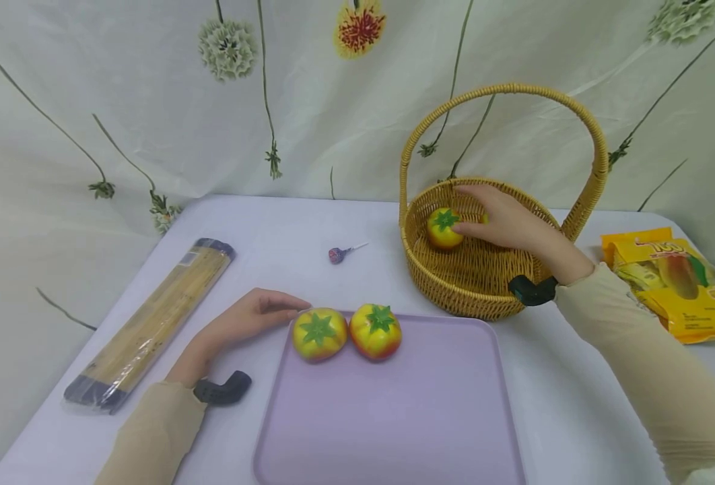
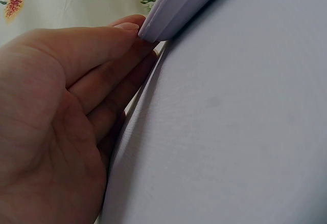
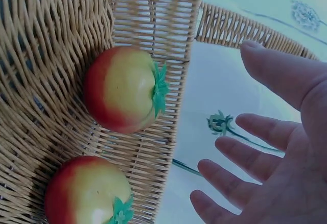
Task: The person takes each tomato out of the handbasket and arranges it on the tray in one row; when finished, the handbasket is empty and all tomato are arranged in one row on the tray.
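The right hand (image 1: 505, 219) reaches palm-down over the basket, fingers and thumb spread well apart and holding nothing. The left hand (image 1: 257, 316) lies low beside the tray, its fingers nearly straight, fingertips touching the far left corner. Tan sleeves (image 1: 642, 364) end near black wrist-worn devices (image 1: 223, 389).

Two round yellow-and-red fruits with green star-shaped leaf tops (image 1: 320, 335) sit side by side on the flat lilac rectangular tray (image 1: 394, 411); two more of the same kind (image 1: 444, 232) lie inside the round, woven tan basket with a tall arched handle (image 1: 448, 293).

The white-covered table (image 1: 279, 232) also bears a long wooden item in clear plastic with dark ends (image 1: 151, 323), a small purple lollipop (image 1: 337, 255) and a yellow bag with a mango picture (image 1: 681, 279). Behind hangs a pale flower-printed cloth (image 1: 309, 101).

The right wrist view shows both basket fruits plainly; in the head view, the hand mostly hides one.
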The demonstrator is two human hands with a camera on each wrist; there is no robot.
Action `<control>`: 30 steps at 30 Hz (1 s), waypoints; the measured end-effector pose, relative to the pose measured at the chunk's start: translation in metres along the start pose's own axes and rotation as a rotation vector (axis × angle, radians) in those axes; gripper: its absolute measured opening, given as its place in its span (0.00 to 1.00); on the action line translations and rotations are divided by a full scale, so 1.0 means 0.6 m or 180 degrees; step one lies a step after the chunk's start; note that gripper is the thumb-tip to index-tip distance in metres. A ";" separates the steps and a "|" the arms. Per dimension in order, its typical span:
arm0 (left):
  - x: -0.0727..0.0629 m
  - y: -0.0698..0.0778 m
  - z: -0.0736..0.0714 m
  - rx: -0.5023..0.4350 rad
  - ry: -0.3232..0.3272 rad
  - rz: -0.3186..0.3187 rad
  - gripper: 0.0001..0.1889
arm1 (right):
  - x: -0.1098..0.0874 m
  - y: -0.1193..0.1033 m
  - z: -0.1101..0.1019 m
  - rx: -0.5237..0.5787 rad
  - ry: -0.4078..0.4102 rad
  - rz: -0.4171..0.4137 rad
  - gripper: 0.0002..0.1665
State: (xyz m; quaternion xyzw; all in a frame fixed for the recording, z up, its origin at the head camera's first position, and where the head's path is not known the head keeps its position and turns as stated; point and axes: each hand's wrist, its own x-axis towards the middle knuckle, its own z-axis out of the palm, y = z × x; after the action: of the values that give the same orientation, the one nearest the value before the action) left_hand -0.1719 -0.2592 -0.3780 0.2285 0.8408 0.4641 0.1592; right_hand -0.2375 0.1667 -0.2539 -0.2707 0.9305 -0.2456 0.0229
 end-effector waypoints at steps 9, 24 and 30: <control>0.000 0.002 0.001 0.0022 0.0002 0.0016 0.12 | 0.021 0.007 0.007 0.0020 -0.0041 0.0101 0.39; 0.000 0.001 0.002 0.0078 0.0018 0.0032 0.12 | 0.042 0.031 0.028 0.0160 -0.0159 0.0320 0.41; 0.000 0.000 0.001 0.0057 0.0022 0.0017 0.12 | 0.047 0.036 0.036 0.0219 -0.0126 0.0322 0.42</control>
State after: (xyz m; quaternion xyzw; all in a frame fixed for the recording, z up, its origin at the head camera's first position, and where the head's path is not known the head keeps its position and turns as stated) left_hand -0.1716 -0.2591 -0.3783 0.2306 0.8449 0.4578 0.1529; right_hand -0.2683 0.1586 -0.2805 -0.2272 0.9334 -0.2706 0.0630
